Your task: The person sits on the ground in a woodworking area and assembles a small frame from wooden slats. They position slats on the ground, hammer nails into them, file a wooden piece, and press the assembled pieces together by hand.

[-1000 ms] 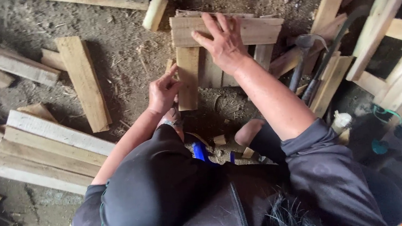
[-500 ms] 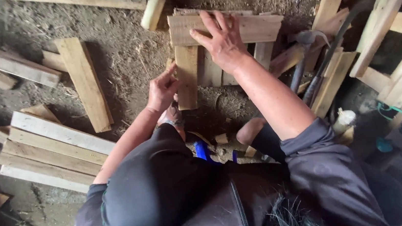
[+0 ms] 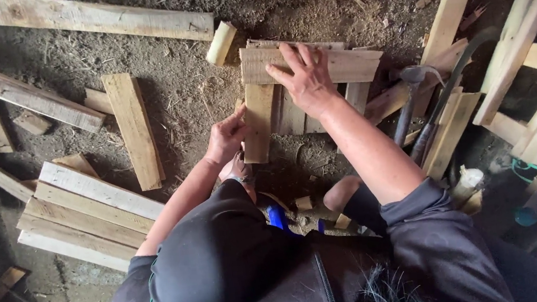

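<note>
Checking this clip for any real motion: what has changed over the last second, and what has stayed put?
Very little. The right hand stays pressed flat on the cross board, and the left hand stays at the edge of the upright slat. No board visibly moved; nothing was picked up or let go. The slight shift in the pictures looks like the head camera moving. The hammer and the stacked planks lie unchanged.

Honestly not much here in the way of packaging. No labels, signs or screens anywhere that I can make out. Only candidate is a small whitish plastic bottle (image 3: 467,181) on the right, near side, standing among the wood offcuts just beside a leaning plank. Pale body, slightly narrower top. Too small and blurry to tell if it carries a label.
</note>
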